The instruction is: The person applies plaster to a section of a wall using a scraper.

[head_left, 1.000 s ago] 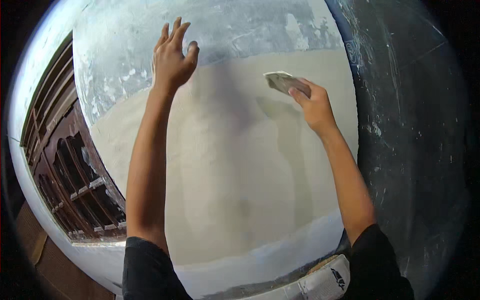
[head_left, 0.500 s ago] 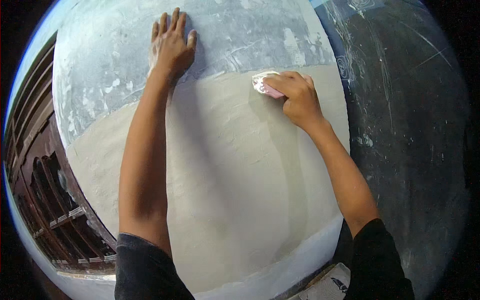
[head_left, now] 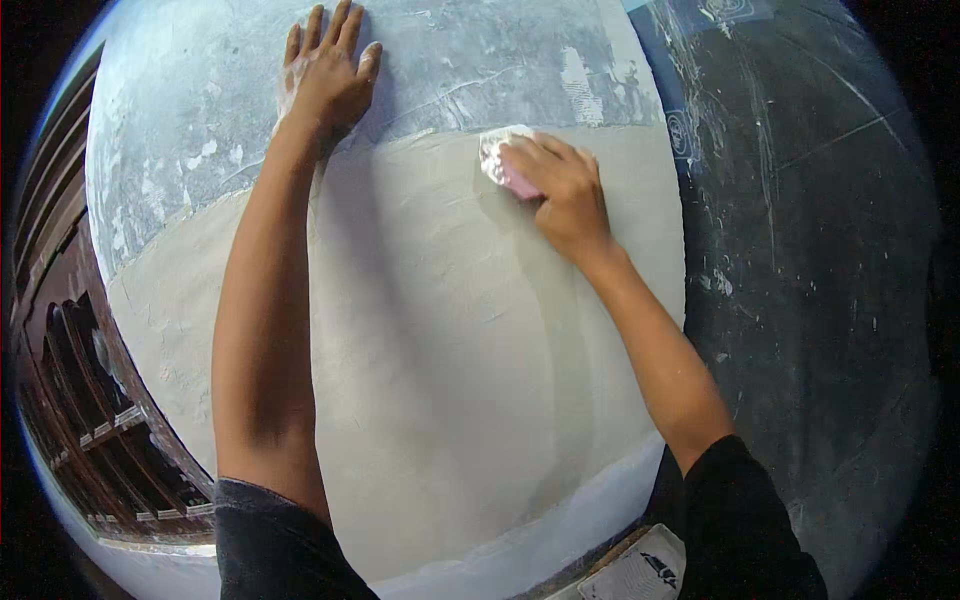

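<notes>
My left hand lies on the rough grey upper part of the wall, fingers spread and white residue on its side. My right hand grips a small flat pink scraper smeared with white paste, held against the wall at the top edge of a smooth beige coated band. Its fingers are curled over the tool, hiding part of it. Both my forearms cast soft shadows on the beige band.
At the left is a dark brown wooden window with slats. A dark, scuffed wall stands at the right. A pale printed object lies low by my right sleeve, and a whitish strip runs below the beige band.
My left hand has settled flat on the wall, higher and further left. The scraper has turned and moved left onto the wall. The view has shifted slightly.
</notes>
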The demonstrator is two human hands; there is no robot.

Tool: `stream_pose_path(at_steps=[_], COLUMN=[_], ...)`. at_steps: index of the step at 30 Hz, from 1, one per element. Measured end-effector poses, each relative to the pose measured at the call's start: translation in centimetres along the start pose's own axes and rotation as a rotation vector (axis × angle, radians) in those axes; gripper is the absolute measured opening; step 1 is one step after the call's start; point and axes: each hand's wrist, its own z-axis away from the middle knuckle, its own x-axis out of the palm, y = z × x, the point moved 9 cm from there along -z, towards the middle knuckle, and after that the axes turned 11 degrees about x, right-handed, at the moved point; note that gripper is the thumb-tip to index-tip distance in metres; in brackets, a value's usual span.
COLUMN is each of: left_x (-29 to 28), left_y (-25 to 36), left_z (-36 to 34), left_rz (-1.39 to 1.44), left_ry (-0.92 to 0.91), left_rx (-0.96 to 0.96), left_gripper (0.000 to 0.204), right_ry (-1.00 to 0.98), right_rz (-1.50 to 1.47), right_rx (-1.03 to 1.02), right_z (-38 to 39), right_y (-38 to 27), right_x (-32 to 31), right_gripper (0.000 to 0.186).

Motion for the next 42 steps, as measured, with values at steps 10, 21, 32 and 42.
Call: stream_pose_path(at_steps=[10,21,32,42], left_x=[-0.6,1.1,1.3,1.5], left_y=[0.0,-1.2,-1.7,-1.0], left_z=[0.2,0.6,0.5,-0.2], left_rz=[0.000,-0.311,-0.342,-0.311], left_ry=[-0.001,0.085,0.068,0.075], left_rx=[-0.034,0.083,0.104,0.088], left_gripper=[0.060,0.058,0.058,0.059], right_ry=[-0.018,-0.147,-0.086,-0.040], right_rz=[-0.028,-0.005,0.027,0.077], right_rx=[0.014,0.074,0.106,0.060], right_z=[0.9,6.5,6.5,0.6], right_y=[1.6,3.6,5.1,7.8], right_x=[-2.5,-2.9,-1.3,-1.8], right_gripper=[0.054,0.047,0.048,0.052])
